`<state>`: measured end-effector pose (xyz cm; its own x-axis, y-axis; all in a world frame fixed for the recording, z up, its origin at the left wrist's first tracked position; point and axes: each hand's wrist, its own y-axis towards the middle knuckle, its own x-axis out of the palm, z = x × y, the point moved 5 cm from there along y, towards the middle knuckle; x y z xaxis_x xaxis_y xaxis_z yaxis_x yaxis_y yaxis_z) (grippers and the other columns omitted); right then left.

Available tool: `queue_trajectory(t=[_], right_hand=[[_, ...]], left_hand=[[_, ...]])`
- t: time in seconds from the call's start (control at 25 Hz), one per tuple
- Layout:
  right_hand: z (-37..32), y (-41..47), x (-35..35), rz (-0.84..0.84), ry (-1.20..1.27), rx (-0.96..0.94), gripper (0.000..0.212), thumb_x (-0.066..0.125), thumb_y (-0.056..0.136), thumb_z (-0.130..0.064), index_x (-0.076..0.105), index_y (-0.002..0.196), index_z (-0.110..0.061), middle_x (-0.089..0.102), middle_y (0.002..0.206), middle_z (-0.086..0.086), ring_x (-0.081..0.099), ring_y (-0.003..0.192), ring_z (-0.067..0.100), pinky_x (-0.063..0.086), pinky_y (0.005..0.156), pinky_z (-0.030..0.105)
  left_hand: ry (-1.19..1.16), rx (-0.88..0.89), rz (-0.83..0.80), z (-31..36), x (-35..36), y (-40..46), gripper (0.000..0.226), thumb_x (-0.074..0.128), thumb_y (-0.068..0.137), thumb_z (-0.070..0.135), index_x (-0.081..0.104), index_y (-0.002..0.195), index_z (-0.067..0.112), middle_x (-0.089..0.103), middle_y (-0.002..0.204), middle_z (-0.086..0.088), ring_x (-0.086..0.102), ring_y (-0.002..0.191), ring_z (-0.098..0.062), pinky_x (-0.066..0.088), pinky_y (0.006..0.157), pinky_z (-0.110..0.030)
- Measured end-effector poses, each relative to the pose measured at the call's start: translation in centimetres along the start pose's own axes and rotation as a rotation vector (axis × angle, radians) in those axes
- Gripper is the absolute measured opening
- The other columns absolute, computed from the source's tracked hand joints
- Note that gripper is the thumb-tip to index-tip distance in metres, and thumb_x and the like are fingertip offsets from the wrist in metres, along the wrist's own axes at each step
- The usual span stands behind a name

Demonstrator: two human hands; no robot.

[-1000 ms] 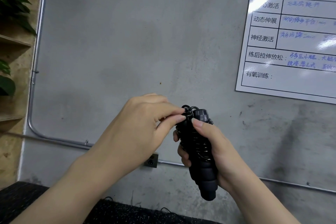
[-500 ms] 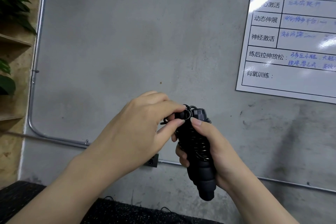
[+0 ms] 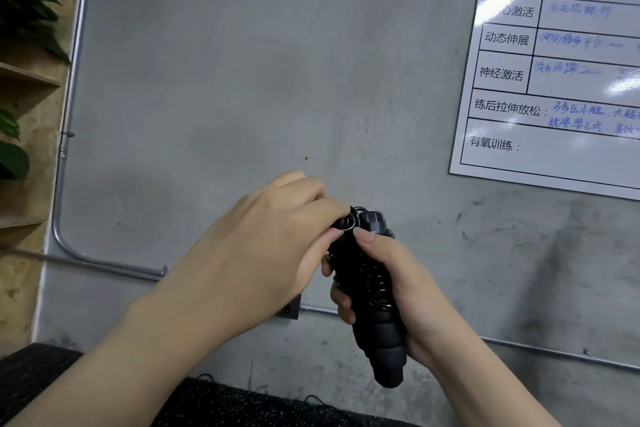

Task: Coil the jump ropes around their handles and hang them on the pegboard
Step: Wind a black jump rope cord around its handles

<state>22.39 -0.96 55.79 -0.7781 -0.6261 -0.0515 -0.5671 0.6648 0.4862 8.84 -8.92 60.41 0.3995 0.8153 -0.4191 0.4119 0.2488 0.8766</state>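
Black handles (image 3: 377,315), wound with thin rope (image 3: 372,274), were gripped upright by the right hand (image 3: 405,291) while the rope's top end was pinched by the left hand (image 3: 277,236).

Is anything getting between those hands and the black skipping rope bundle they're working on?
Nothing visible does. The right hand already grips the jump rope handles, and the left hand pinches the rope at their top. No pegboard is in view.

Down at the bottom edge there's a dark speckled surface (image 3: 221,406), running along the foot of the grey wall (image 3: 242,80). Thin black cords (image 3: 313,399) loop on it by the wall.
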Motion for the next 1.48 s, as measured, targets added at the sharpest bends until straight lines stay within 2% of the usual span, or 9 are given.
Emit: queue_trajectory(t=[0.24,0.32,0.44,0.56,0.72,0.92,1.08,1.32,1.48], right_hand=[[-0.2,-0.2,-0.5,0.055,-0.126,0.007,0.030,0.064,0.088,-0.038,0.070,0.101,-0.011,0.064,0.088,0.016,0.048,0.061,0.029,0.042,0.052,0.033],[-0.1,-0.3,-0.4,0.033,-0.099,0.020,0.034,0.066,0.086,-0.042,0.071,0.102,-0.013,0.064,0.088,0.016,0.049,0.060,0.028,0.042,0.052,0.033],[0.0,-0.4,-0.7,0.042,-0.103,0.036,0.041,0.067,0.084,-0.044,0.067,0.103,-0.008,0.065,0.089,0.016,0.049,0.061,0.028,0.041,0.053,0.034],[0.0,-0.4,-1.3,0.053,-0.133,0.059,0.041,0.068,0.083,-0.045,0.066,0.100,-0.008,0.066,0.089,0.017,0.050,0.061,0.029,0.042,0.053,0.034],[-0.1,-0.3,-1.2,0.024,-0.128,0.074,0.043,0.068,0.083,-0.045,0.065,0.104,-0.008,0.066,0.090,0.018,0.050,0.060,0.027,0.042,0.052,0.033],[-0.1,-0.4,-0.7,-0.020,-0.084,0.094,0.038,0.061,0.090,-0.039,0.066,0.108,-0.006,0.063,0.089,0.018,0.049,0.057,0.025,0.041,0.050,0.030],[0.1,-0.6,-0.6,-0.061,-0.073,0.107,0.038,0.065,0.088,-0.041,0.065,0.105,-0.007,0.063,0.090,0.019,0.049,0.057,0.025,0.041,0.050,0.030],[0.1,-0.6,-0.6,-0.067,-0.056,0.120,0.042,0.067,0.086,-0.043,0.065,0.107,-0.006,0.062,0.090,0.019,0.048,0.057,0.024,0.040,0.049,0.030],[0.0,-0.7,-0.3,-0.074,-0.071,0.116,0.038,0.067,0.085,-0.043,0.067,0.101,-0.009,0.063,0.089,0.019,0.049,0.056,0.024,0.041,0.049,0.029]], left_hand=[[-0.023,0.068,0.024,-1.3,0.7,-0.4,0.029,0.051,0.103,0.030,0.072,0.115,0.014,0.060,0.096,0.005,0.054,0.085,-0.012,0.052,0.070,-0.035],[-0.182,0.010,0.049,-1.8,1.2,-0.7,0.027,0.055,0.103,0.030,0.073,0.116,0.015,0.060,0.105,0.008,0.056,0.086,-0.006,0.051,0.075,-0.029],[-0.394,-0.084,0.059,-2.2,1.9,-0.9,0.024,0.064,0.099,0.027,0.076,0.117,0.017,0.064,0.113,0.013,0.064,0.091,-0.009,0.052,0.082,-0.027],[-0.397,-0.076,0.030,-1.9,2.2,-0.8,0.025,0.063,0.098,0.025,0.077,0.119,0.020,0.068,0.116,0.015,0.068,0.099,-0.011,0.053,0.083,-0.031],[-0.420,-0.094,0.055,-1.8,1.7,-0.7,0.022,0.067,0.097,0.021,0.079,0.116,0.017,0.073,0.116,0.014,0.070,0.104,-0.003,0.055,0.089,-0.025],[-0.433,-0.133,0.044,-2.1,0.9,-0.6,0.017,0.073,0.095,0.023,0.077,0.112,0.024,0.072,0.099,0.016,0.067,0.085,-0.012,0.052,0.077,-0.022],[-0.424,-0.117,-0.070,-2.0,1.4,-0.6,0.024,0.068,0.093,0.029,0.075,0.116,0.029,0.064,0.104,0.018,0.064,0.086,-0.014,0.050,0.075,-0.028],[-0.438,-0.139,-0.113,-2.0,1.2,-0.8,0.017,0.067,0.095,0.031,0.071,0.111,0.032,0.063,0.105,0.015,0.064,0.089,-0.019,0.052,0.077,-0.032],[-0.445,-0.163,-0.137,-1.7,1.0,-0.8,0.014,0.072,0.094,0.023,0.065,0.105,0.029,0.059,0.096,0.014,0.062,0.084,-0.018,0.048,0.069,-0.018]])
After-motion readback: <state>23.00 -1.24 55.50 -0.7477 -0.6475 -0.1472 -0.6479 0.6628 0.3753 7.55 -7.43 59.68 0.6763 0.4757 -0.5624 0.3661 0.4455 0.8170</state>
